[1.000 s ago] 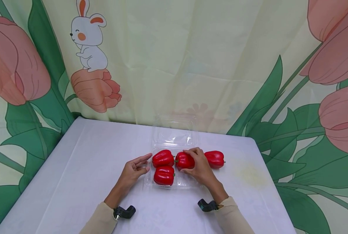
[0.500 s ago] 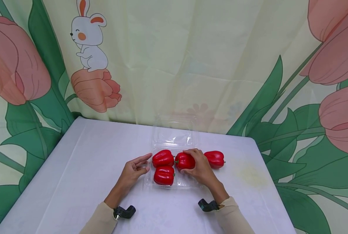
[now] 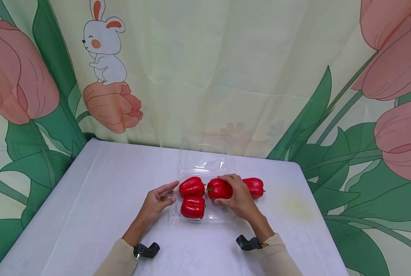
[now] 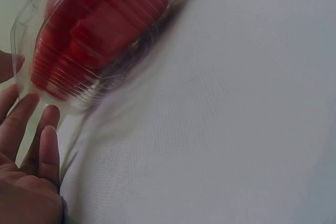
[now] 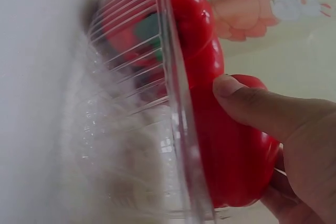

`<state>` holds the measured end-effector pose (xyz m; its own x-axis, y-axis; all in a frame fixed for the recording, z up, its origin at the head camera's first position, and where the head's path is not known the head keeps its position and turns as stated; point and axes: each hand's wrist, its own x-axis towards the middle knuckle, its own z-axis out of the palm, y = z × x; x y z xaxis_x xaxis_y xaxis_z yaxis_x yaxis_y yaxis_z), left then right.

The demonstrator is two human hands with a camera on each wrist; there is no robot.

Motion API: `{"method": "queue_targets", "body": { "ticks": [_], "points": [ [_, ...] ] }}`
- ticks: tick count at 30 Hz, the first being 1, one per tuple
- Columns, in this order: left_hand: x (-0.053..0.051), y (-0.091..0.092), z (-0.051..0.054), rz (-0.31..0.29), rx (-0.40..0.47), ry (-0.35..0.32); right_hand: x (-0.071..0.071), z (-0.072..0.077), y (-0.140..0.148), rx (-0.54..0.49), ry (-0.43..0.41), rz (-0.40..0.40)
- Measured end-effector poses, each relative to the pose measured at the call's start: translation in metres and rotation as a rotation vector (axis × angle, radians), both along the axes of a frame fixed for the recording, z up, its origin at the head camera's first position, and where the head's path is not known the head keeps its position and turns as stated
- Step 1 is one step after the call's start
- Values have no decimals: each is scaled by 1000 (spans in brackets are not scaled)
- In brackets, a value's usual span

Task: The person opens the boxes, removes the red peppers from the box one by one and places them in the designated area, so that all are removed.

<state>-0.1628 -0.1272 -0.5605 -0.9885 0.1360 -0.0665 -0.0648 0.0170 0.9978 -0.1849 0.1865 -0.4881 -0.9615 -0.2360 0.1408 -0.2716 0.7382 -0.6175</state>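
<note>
Held pepper: red, lies on its side with the green stem pointing left, over the right rear part of the plastic box; shows above the box rim in the right wrist view; cannot tell about contact with the box floor.
Right hand: clamped on the held pepper, thumb on the near side, fingers over the far side.
Left hand: touches the left edge of the plastic box with fingertips; fingers loosely extended, thumb close to the box wall.
Space between hands: well apart, with peppers in between.
Rear left pepper: lies in the left half of the box, stem pointing right.
Front left pepper: lies just in front, touching the rear left pepper, stem also to the right.
Loose pepper: lies outside the box to the right, partly hidden by the right hand, stem pointing right.
Lid: clear, sits open behind the box.
Tabletop: white, with a faint yellowish patch at right.
Sleeves: light beige, above black wrist cameras.
Curtain: pale, printed with pink tulips and a white rabbit.
</note>
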Motion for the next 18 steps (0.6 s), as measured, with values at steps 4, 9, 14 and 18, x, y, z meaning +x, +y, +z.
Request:
{"method": "queue_targets", "body": {
  "ticks": [4, 9, 14, 18],
  "points": [
    [0, 0, 0, -1, -7, 4, 0, 4, 2, 3, 20, 0],
    [0, 0, 0, -7, -9, 8, 0, 5, 7, -8, 45, -2],
    [0, -1, 0, -12, -11, 20, 2, 10, 12, -38, 32, -7],
    [0, -1, 1, -15, -9, 30, 5, 14, 16, -72, 19, -13]
  ]
}}
